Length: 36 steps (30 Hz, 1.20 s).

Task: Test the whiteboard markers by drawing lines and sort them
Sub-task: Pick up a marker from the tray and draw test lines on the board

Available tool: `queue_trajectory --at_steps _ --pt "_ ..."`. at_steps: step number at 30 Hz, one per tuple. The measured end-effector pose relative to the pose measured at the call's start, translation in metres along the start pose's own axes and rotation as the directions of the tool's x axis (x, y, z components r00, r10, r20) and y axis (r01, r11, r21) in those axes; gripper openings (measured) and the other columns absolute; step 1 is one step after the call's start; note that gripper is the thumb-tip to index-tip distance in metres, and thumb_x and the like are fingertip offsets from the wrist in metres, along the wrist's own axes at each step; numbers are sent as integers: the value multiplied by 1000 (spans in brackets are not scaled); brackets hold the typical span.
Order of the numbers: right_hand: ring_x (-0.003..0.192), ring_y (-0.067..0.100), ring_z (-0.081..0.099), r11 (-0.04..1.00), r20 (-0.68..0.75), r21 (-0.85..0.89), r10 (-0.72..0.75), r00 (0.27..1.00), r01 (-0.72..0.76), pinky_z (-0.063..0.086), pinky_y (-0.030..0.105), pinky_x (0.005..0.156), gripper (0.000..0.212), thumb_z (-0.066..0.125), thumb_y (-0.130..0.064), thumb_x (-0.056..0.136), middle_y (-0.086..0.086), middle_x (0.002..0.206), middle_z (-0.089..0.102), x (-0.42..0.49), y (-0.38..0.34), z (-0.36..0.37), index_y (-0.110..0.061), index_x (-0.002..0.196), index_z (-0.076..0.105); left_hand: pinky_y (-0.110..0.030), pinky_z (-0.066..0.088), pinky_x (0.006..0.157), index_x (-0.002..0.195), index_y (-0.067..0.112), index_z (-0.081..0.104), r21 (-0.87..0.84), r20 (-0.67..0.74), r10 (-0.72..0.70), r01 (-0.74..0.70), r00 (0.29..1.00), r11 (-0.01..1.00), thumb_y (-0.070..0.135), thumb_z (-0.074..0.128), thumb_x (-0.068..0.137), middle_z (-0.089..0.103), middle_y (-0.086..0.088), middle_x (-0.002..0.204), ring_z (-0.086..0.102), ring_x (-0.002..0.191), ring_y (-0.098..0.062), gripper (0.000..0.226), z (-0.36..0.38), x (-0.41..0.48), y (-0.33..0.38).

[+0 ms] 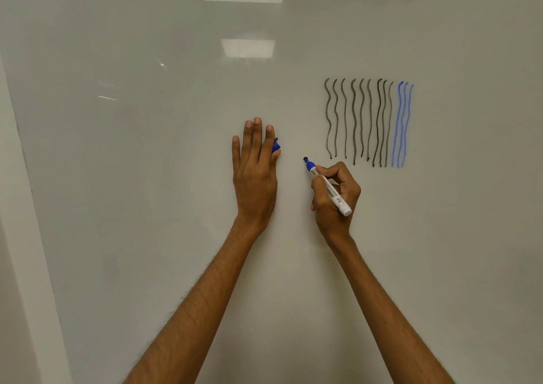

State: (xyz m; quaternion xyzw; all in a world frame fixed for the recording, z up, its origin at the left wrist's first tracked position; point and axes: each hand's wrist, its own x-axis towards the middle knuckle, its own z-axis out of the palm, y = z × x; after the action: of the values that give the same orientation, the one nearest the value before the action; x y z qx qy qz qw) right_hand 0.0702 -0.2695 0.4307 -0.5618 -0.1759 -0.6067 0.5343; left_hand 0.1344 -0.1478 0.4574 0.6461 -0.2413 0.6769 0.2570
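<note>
My right hand [335, 195] grips an uncapped blue whiteboard marker [327, 186], tip pointing up-left, just off or at the whiteboard [147, 177]. To its upper right are several wavy black lines [355, 122] and three wavy blue lines [402, 125]. My left hand [254, 172] lies flat against the board with straight fingers. The marker's blue cap [276, 145] is pinched between its index finger and thumb, mostly hidden.
Ceiling lights [246, 47] reflect in the glossy board. The board's left edge [17, 177] meets a pale wall strip. Bare board surface lies left of and below the hands.
</note>
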Motion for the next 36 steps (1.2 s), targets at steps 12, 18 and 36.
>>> queue_trajectory --at_steps 12,18,36 --pt "39 14 52 936 94 172 296 950 -309 40 18 37 18 67 -18 90 17 95 67 -9 -32 -15 -4 100 61 -37 22 123 136 0 55 -144 140 -39 60 989 988 16 48 103 50 -14 146 40 141 -26 37 -29 -31 -6" --pt "37 12 49 839 145 238 468 872 -490 34 18 33 19 66 -8 92 6 81 66 -26 -45 -32 -4 110 63 -33 21 124 132 7 59 -337 328 -244 354 913 872 17 50 104 58 -1 138 44 136 -8 31 -70 -49 22" --pt "38 13 52 579 273 -26 788 551 -815 37 20 37 16 58 -25 98 -3 77 71 -173 -31 -84 -14 93 69 -14 50 79 120 24 64 -267 726 -351 713 592 649 25 60 99 67 16 108 69 83 -6 22 -149 -200 51"
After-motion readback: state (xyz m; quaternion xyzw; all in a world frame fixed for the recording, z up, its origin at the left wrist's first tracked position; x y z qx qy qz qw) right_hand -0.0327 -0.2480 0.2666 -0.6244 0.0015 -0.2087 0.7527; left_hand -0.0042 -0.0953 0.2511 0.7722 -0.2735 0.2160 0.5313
